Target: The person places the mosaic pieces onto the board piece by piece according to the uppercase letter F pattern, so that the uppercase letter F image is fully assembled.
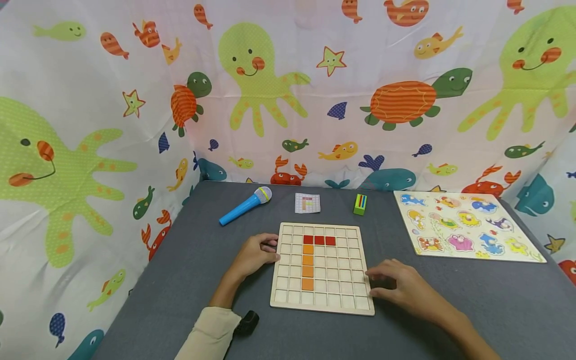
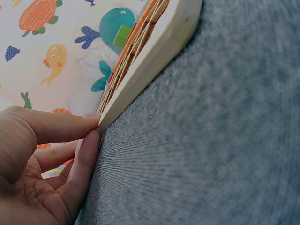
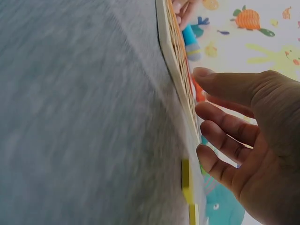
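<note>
A square wooden grid board [image 1: 335, 275] lies on the dark table. Three red tiles [image 1: 319, 240] form a short row near its far side, and several orange tiles [image 1: 308, 271] run down in a column from the leftmost red one. My left hand [image 1: 255, 255] is at the board's left edge; the left wrist view shows its thumb and forefinger pinching the pale wooden rim [image 2: 136, 79]. On the right side, my right hand [image 1: 402, 287] has its fingers loosely bent and thumb apart, fingertips close beside the board's edge. Whether they touch it I cannot tell.
Behind the board lie a blue toy microphone [image 1: 243, 207], a small card with a coloured grid pattern [image 1: 307, 203] and a green box with coloured stripes [image 1: 360, 204]. A sea-animal puzzle board [image 1: 468, 227] is at the right. A patterned curtain [image 1: 288, 100] hangs behind the table.
</note>
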Motion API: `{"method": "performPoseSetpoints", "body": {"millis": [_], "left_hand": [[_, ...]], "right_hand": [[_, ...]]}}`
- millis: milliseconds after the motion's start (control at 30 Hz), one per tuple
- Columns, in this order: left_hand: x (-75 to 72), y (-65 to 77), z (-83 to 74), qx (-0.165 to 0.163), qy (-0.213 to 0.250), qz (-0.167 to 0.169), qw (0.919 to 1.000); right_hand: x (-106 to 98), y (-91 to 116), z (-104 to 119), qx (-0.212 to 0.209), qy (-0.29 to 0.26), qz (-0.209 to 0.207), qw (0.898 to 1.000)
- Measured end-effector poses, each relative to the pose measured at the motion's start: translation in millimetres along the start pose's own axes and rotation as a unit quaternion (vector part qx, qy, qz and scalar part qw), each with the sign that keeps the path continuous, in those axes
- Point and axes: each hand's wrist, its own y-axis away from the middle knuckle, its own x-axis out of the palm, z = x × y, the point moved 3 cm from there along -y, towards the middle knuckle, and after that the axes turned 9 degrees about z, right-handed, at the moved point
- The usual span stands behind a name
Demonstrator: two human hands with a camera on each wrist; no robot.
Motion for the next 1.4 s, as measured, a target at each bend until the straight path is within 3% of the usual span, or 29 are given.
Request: {"method": "performPoseSetpoints", "body": {"millis": [367,700,967,1400], "left_hand": [[-0.4,0.2,0.0,0.001,-0.002,-0.004,1.0000],[-0.5,-0.2,0.9,0.005,-0.002,-0.003,1.0000],[-0.3,1.3,-0.2,0.002,-0.007,-0.002,1.0000],[-0.3,0.9,-0.8,0.005,-0.006,0.000,1.0000]], "right_hand": [[-14.0,26.2,-23.1,0.048,0.032,-0.045,0.997],[-18.0,41.8,-40.2,0.039,0.038,-0.076,0.996],[-19.1,45.8,-44.4,0.066,0.030,-0.049,0.996],[-20.5,44.5,-44.9,0.065,0.041,-0.015,0.997]]}}
